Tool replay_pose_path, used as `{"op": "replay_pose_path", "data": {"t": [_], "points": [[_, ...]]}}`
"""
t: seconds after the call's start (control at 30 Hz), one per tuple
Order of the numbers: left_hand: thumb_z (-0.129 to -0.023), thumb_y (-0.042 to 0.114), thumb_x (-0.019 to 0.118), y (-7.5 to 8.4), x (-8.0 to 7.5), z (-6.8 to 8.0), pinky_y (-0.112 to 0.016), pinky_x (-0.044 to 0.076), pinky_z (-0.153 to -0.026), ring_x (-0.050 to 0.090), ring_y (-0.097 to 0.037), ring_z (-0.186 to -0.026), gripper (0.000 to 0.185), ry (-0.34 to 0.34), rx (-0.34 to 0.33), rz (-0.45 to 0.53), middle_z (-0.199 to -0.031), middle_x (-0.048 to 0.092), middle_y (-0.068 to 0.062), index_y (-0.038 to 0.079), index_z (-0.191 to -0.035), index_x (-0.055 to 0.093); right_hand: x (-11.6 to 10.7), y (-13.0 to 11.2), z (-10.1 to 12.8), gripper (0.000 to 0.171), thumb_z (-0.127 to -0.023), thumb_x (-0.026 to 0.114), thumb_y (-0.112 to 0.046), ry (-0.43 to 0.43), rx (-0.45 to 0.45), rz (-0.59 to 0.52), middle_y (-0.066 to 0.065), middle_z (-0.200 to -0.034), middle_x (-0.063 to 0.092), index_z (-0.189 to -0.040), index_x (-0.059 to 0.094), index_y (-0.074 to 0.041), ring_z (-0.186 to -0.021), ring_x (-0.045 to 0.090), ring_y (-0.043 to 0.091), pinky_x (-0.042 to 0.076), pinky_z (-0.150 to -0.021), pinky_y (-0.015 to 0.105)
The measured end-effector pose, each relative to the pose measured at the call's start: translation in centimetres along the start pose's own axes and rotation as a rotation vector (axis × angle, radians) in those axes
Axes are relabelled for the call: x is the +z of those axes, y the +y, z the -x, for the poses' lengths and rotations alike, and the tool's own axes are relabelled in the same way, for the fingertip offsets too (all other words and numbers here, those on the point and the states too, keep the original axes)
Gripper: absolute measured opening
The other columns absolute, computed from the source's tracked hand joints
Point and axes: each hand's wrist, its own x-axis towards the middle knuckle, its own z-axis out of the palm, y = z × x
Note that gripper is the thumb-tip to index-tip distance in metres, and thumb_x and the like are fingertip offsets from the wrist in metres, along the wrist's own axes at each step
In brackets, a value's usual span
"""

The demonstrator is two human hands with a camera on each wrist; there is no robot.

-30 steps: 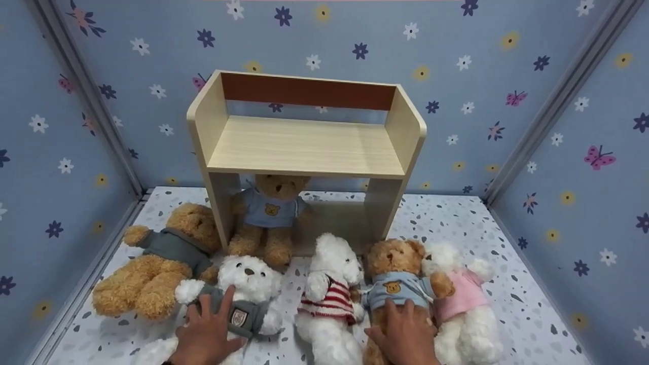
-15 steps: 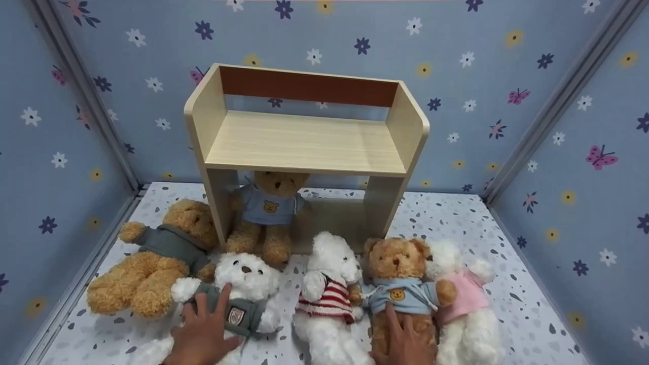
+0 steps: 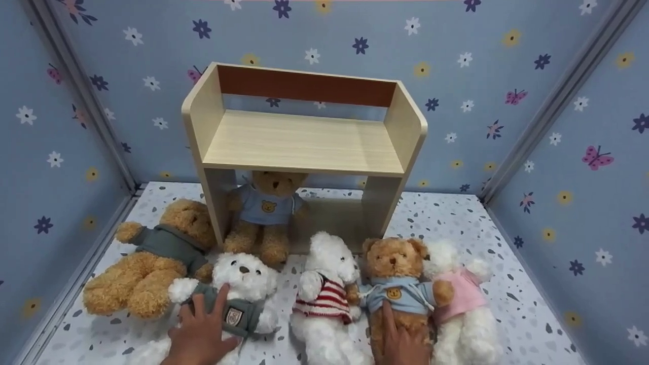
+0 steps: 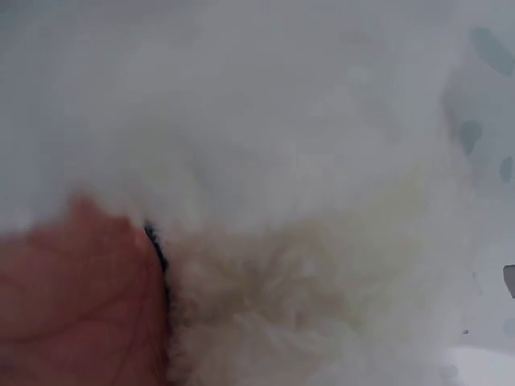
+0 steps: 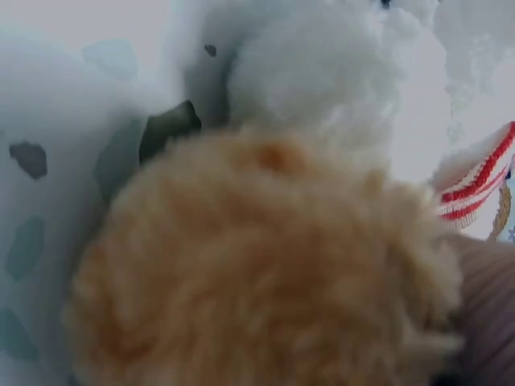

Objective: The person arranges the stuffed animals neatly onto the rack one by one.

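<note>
My left hand [image 3: 200,329] rests with fingers spread on a white teddy bear [image 3: 243,276] in a dark green top, lying on its back. Its pale fur, blurred, fills the left wrist view beside part of my palm [image 4: 80,297]. My right hand [image 3: 406,345] lies on the belly of a brown teddy bear [image 3: 394,258] in a light blue hoodie, index finger straight; its other fingers are partly hidden. A brown furry part [image 5: 265,265] looms blurred in the right wrist view. Between my hands lies a white plush toy [image 3: 329,253] in a red-striped sweater.
A light wooden shelf unit [image 3: 304,142] stands at the back. Inside its lower compartment sits a brown bear [image 3: 266,210] in blue. Another brown bear [image 3: 172,243] in green lies left, and a white plush [image 3: 461,299] in pink lies right. Flowered walls [image 3: 573,152] enclose the speckled table.
The blue-hoodie bear's head has turned to face up more squarely. My right hand has slid lower on its body, its index finger now standing out. My left hand stays on the white bear.
</note>
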Motion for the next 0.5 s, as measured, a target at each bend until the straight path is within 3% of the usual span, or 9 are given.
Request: {"op": "replay_pose_path", "data": {"t": [0.17, 0.3, 0.33, 0.4, 0.5], "points": [[-0.070, 0.060, 0.074, 1.6, -0.7, 1.0, -0.063, 0.039, -0.065, 0.039, -0.053, -0.099, 0.105, 0.033, 0.018, -0.037, -0.129, 0.027, -0.034, 0.018, -0.151, 0.024, 0.0, 0.4, -0.3, 0.089, -0.076, 0.073, -0.049, -0.005, 0.005, -0.013, 0.011, -0.092, 0.067, -0.148, 0.026, -0.025, -0.100, 0.047, 0.059, 0.045, -0.065, 0.064], [-0.072, 0.060, 0.072, 4.5, -2.3, 2.7, -0.071, 0.034, -0.079, 0.040, -0.054, -0.107, 0.094, 0.028, 0.057, -0.013, -0.129, 0.034, -0.030, 0.020, -0.147, 0.034, -0.2, 0.5, -0.5, 0.087, -0.078, 0.069, -0.054, -0.009, 0.007, -0.038, 0.011, -0.090, 0.067, -0.148, 0.027, -0.025, -0.103, 0.047, 0.058, 0.044, -0.066, 0.066], [-0.073, 0.060, 0.072, 5.4, -2.6, 3.3, -0.072, 0.033, -0.082, 0.040, -0.053, -0.109, 0.091, 0.035, 0.097, -0.008, -0.129, 0.036, -0.029, 0.021, -0.147, 0.035, -0.3, 0.5, -0.5, 0.086, -0.079, 0.068, -0.055, -0.010, 0.007, -0.043, 0.010, -0.089, 0.067, -0.148, 0.028, -0.025, -0.102, 0.048, 0.058, 0.043, -0.066, 0.067], [-0.074, 0.063, 0.068, 7.2, -2.7, 4.3, -0.075, 0.033, -0.082, 0.041, -0.053, -0.112, 0.088, 0.047, 0.241, 0.029, -0.131, 0.038, -0.027, 0.025, -0.147, 0.035, -0.4, 0.5, -0.6, 0.085, -0.079, 0.067, -0.057, -0.005, 0.000, -0.050, 0.010, -0.090, 0.068, -0.148, 0.029, -0.026, -0.101, 0.048, 0.058, 0.043, -0.066, 0.067], [-0.082, 0.065, 0.057, 9.5, -1.5, 5.2, -0.069, 0.043, -0.075, 0.047, -0.048, -0.110, 0.075, 0.063, 0.558, 0.077, -0.138, 0.036, -0.023, 0.034, -0.146, 0.035, -0.4, 0.6, -0.8, 0.085, -0.078, 0.067, -0.057, -0.004, -0.017, -0.049, 0.012, -0.094, 0.068, -0.148, 0.029, -0.026, -0.100, 0.048, 0.057, 0.044, -0.064, 0.066]]}}
